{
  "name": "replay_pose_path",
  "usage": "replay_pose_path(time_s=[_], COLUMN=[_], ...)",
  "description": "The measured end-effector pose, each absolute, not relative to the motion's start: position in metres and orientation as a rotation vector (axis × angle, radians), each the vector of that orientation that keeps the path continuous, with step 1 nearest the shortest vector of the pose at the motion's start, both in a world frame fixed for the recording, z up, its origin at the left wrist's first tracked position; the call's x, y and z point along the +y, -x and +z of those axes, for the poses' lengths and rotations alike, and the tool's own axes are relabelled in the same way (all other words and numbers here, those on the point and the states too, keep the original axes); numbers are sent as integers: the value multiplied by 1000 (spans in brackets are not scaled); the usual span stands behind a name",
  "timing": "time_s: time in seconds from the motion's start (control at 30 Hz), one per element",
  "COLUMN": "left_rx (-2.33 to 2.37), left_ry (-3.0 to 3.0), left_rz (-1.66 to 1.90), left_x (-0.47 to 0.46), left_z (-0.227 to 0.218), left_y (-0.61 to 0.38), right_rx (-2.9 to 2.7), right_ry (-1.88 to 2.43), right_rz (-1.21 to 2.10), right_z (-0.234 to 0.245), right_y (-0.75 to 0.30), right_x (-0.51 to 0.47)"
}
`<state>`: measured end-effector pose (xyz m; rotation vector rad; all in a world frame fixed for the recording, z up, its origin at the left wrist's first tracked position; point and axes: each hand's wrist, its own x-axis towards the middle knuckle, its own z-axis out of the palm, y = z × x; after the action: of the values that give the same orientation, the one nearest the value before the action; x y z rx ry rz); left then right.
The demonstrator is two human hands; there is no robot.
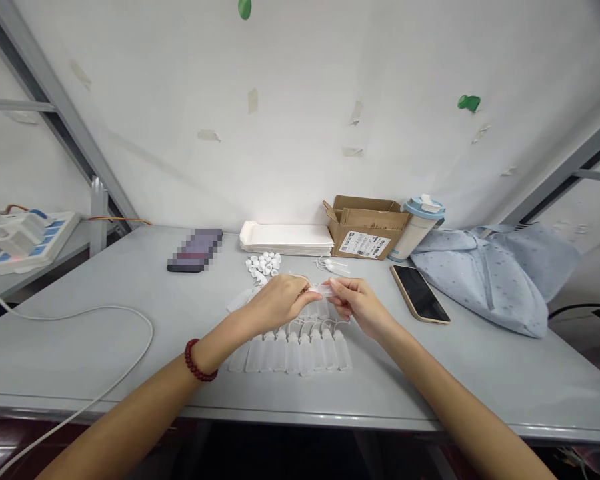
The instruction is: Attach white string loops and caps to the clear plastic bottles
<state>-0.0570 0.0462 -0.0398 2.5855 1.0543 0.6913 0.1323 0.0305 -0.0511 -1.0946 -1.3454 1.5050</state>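
A small translucent bottle (323, 290) is held crosswise above the middle of the worktop (390, 387). One end is pinched between the thumb and fingers of the left hand (280, 297); the other is pinched in the grip of the right hand (361, 303). Whether its top is fully fitted cannot be told, as it is covered by the fingers.

Nearest the front edge, a row of bottles (293, 353) is laid out side by side, most with pale cords looped at their necks; these appear to be finished. More bottles (237, 300) are partly hidden behind the hands. Work seems to be left: a heap of white caps (263, 263) lies loose, and a few corded pieces (336, 267) are set apart.

Farther back, an open cardboard box (365, 230) is seen, its contents hidden by its walls. It is flanked by stacked white cartons (290, 239) and a lidded tumbler (417, 227), whose contents cannot be seen.
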Motion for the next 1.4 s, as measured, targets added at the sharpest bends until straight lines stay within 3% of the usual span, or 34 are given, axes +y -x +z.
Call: replay_pose_path(time_s=[0.13,0.3,0.47,0.67,1.07,1.4], left_rx=[1034,1018,1235,1557,1543,1572], left_ry=[-2752,-2762,-2656,-2626,-2573,-2500], left_rz=[663,658,704,438,250,183], left_x=[45,48,71,92,90,90], left_z=[-43,-40,-31,-30,-33,-36], left_y=[56,59,86,111,110,110], right_rx=[-1161,-1146,-1218,-1394,-1649,-1649], right_ry=[1107,1119,1182,1307,1551,1568], right_rz=[1712,1715,1430,957,546,466], right_z=[-51,-54,-59,-64,-84,-88], right_y=[-132,-130,-135,-152,-168,-167], right_x=[31,32,40,56,73,75])
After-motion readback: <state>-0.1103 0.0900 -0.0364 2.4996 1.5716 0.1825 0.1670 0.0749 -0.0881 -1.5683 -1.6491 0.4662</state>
